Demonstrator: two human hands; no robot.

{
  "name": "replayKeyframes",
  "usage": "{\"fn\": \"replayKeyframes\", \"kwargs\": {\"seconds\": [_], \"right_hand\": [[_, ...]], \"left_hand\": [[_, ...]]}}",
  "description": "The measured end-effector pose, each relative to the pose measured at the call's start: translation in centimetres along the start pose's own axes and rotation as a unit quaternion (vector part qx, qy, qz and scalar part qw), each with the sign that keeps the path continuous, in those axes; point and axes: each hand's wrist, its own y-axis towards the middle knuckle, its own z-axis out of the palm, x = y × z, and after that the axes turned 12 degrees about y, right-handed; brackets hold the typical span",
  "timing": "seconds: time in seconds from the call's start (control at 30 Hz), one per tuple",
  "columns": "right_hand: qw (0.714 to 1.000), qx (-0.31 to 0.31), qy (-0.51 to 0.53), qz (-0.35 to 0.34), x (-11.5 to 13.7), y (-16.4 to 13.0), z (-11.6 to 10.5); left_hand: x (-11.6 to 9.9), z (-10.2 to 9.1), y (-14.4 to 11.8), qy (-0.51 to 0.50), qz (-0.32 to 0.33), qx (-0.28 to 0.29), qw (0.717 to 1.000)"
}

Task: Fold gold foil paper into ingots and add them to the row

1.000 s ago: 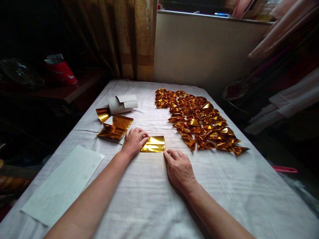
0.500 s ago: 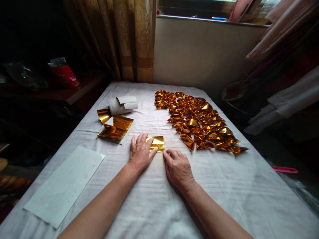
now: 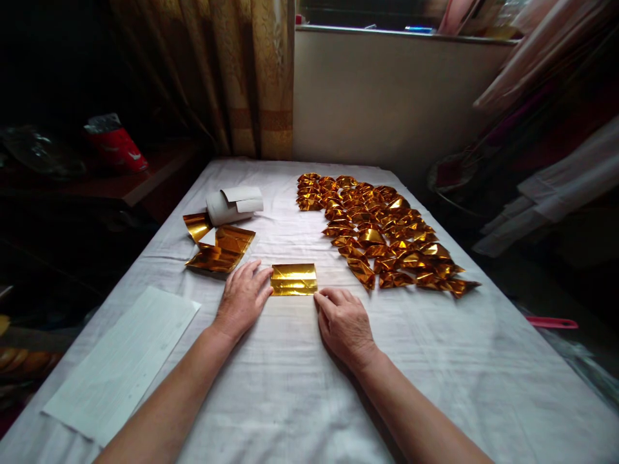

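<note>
A small rectangle of gold foil paper, creased across its width, lies flat on the white cloth in front of me. My left hand rests at its left edge, fingers stretched and slightly apart, the tips touching or nearly touching the paper. At the near right corner, my right hand has its fingers curled in, thumb and forefinger pinched on that corner. Left of the paper are loose gold foil sheets, partly curled. To the right spread several rows of folded gold foil pieces with pointed ends.
Curled white paper sits behind the foil sheets. A pale flat sheet lies at the left on the cloth-covered table. Beyond the table are a red container, a curtain, hanging clothes and a pink handle.
My left hand has slid left off the foil paper, uncovering its left part. My right hand stays at the near right corner. The whole view has shifted slightly.
</note>
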Motion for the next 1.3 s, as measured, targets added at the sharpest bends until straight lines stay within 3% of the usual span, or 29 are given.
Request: {"fn": "replayKeyframes", "kwargs": {"seconds": [0.17,0.3,0.53,0.8,0.93,1.13,1.3], "right_hand": [[1.0,-0.01,0.014,0.005,0.0,0.2,0.1],[0.999,-0.007,0.028,0.014,-0.2,0.5,0.0],[0.999,0.014,0.038,-0.01,-0.8,1.8,-0.2],[0.994,0.106,-0.001,-0.033,-0.9,3.8,-1.2],[0.993,0.113,0.0,-0.035,-1.0,4.2,-1.2],[0.994,0.027,0.08,0.072,-1.0,4.5,-0.3],[0.957,0.006,0.186,0.22,-1.3,6.2,-0.1]], "left_hand": [[-0.5,-0.5,-0.3,-0.045,0.075,-0.023,0.996],[-1.4,-0.6,-0.2,-0.051,0.139,-0.005,0.989],[-2.0,-1.1,1.1,0.011,0.165,0.021,0.986],[-2.0,-1.4,1.1,0.033,0.188,0.017,0.981],[-2.1,-1.2,1.4,0.05,0.182,0.015,0.982],[-2.7,-1.0,1.7,0.054,0.173,0.017,0.983],[-2.9,-0.3,1.3,0.034,0.162,-0.01,0.986]]}}
